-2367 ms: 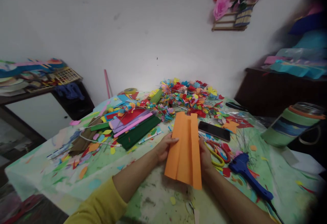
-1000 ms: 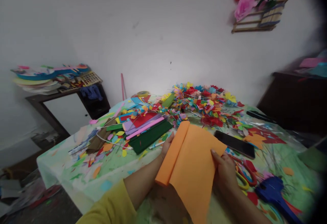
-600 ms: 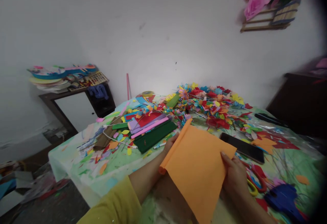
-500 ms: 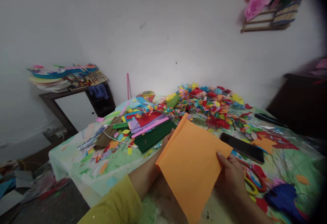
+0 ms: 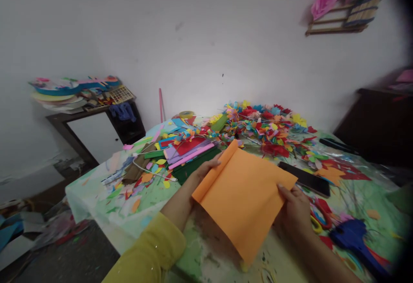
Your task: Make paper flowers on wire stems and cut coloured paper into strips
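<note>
I hold an orange sheet of foam paper [image 5: 242, 192] above the table [image 5: 97, 190], tilted, with its left edge curled under. My left hand [image 5: 205, 169] grips that curled left edge, fingers wrapped along it. My right hand [image 5: 294, 210] pinches the right edge, thumb on top. A yellow sleeve [image 5: 151, 248] covers my left arm.
A black phone [image 5: 306, 179] lies just right of the sheet. Scissors [image 5: 318, 220] and a blue glue gun [image 5: 356, 240] lie beside my right hand. A stack of coloured foam strips [image 5: 187, 154] and a heap of paper flowers [image 5: 264, 124] fill the far side. A dark side table [image 5: 93, 115] stands at the left.
The orange sheet, folded in pleats at first, has been opened out into a wide sheet. Both hands moved apart to its edges. The view has turned left.
</note>
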`<state>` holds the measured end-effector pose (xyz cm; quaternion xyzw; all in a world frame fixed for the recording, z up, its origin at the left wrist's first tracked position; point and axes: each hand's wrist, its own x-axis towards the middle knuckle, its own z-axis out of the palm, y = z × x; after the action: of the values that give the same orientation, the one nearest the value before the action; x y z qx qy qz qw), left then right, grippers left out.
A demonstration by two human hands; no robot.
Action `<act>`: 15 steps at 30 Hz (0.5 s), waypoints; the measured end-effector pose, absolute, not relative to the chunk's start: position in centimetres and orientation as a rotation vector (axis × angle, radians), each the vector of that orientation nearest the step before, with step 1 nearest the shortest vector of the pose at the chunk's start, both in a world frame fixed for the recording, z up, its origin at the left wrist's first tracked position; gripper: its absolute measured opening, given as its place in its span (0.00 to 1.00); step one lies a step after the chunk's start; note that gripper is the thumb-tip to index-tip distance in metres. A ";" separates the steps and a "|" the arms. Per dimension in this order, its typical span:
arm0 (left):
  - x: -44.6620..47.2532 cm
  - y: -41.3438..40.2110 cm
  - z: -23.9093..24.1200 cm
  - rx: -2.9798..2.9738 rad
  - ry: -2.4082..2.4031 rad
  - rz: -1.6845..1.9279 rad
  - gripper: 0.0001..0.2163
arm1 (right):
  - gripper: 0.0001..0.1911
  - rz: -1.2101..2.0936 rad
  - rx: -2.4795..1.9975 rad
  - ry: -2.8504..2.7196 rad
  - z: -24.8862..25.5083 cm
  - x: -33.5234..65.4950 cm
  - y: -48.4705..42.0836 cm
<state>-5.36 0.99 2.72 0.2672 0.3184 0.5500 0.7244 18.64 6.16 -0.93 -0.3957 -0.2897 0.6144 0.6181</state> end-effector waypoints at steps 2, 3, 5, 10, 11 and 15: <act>-6.2 2.0 3.3 0.593 0.690 1.206 0.26 | 0.18 1.363 -0.946 -0.679 -0.5 19.2 6.4; -6.5 2.6 3.3 0.594 0.681 1.182 0.26 | 0.18 1.337 -0.953 -0.692 -0.2 19.5 6.5; -7.2 3.6 2.6 0.579 0.671 1.050 0.26 | 0.17 1.277 -0.953 -0.714 0.2 20.2 6.9; -8.0 6.6 0.2 0.553 0.634 0.955 0.22 | 0.16 1.179 -0.900 -0.675 0.5 21.7 8.4; -8.0 7.0 0.0 0.573 0.619 1.014 0.21 | 0.16 1.168 -0.897 -0.659 0.4 21.8 8.6; -7.7 7.3 0.0 0.843 0.702 1.081 0.29 | 0.14 1.122 -0.909 -0.625 0.4 22.0 9.1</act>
<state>-7.73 7.33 0.04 0.3809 0.3175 0.4886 0.7179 21.97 9.10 0.35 -0.4091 -0.2812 0.5050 0.7061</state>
